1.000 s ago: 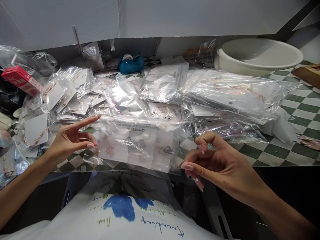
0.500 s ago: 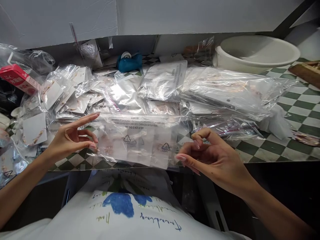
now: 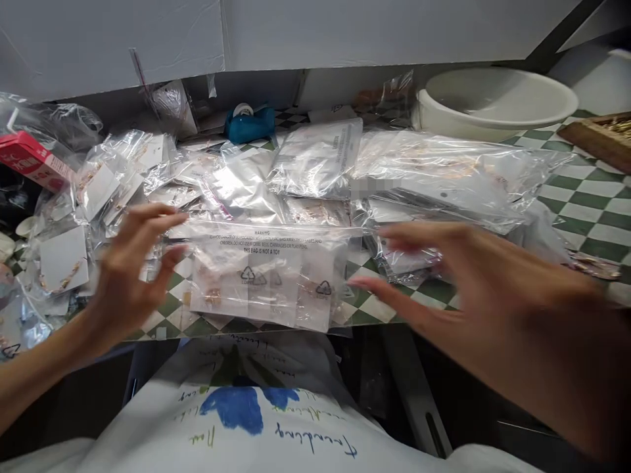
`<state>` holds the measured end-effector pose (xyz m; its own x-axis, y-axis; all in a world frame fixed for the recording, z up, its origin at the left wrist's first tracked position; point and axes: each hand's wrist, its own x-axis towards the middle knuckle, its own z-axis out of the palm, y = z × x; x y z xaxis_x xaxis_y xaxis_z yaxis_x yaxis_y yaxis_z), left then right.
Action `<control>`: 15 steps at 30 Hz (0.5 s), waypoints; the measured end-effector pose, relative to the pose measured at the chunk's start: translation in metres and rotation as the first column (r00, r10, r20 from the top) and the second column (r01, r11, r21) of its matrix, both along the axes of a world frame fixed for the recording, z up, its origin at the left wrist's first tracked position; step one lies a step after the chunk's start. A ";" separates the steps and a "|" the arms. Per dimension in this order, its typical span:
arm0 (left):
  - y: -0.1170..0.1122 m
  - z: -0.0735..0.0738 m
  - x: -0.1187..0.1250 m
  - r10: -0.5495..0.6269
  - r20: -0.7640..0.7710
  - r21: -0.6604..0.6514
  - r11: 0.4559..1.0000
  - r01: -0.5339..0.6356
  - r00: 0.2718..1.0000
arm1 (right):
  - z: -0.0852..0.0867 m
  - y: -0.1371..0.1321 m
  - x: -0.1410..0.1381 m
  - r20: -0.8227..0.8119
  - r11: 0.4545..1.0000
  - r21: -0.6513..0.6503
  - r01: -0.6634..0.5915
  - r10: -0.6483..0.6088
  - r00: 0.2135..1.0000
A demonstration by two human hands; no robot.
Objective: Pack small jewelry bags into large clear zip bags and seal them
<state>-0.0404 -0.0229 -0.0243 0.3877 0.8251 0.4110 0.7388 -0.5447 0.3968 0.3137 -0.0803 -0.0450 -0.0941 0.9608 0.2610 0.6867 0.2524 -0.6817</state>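
Note:
A clear plastic bag (image 3: 276, 279) with a printed warning and recycling marks lies flat at the table's front edge. Pale cards show through its film. My left hand (image 3: 133, 276) hovers by the bag's left end, thumb and fingers parted, holding nothing. On the other side, my right hand (image 3: 473, 282) is smeared by motion. Its thumb and index finger are spread near the bag's right end, with nothing visible between them. Whether a fingertip brushes the film there, I cannot tell.
Behind the bag lie heaped plastic packets (image 3: 148, 177) of carded jewellery and a large clear bag (image 3: 444, 171). A blue tape dispenser (image 3: 250, 125), a white basin (image 3: 497, 108) and a wooden tray (image 3: 599, 141) stand farther back. A red drink carton (image 3: 34, 161) is at left.
Both hands have opened wider at the bag's ends. My right hand has risen and come nearer the camera; my left has drawn slightly away to the left. The bag stays in place.

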 end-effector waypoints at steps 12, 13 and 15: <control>0.020 -0.054 0.051 -0.395 -0.313 -0.251 0.911 0.326 0.864 | -0.051 0.039 -0.073 0.607 0.892 0.119 -0.437 0.283 0.743; 0.020 -0.055 0.052 -0.395 -0.305 -0.256 0.910 0.325 0.867 | -0.052 0.039 -0.072 0.598 0.894 0.112 -0.434 0.287 0.748; 0.019 -0.055 0.053 -0.395 -0.291 -0.270 0.908 0.321 0.871 | -0.054 0.039 -0.072 0.576 0.897 0.092 -0.432 0.306 0.758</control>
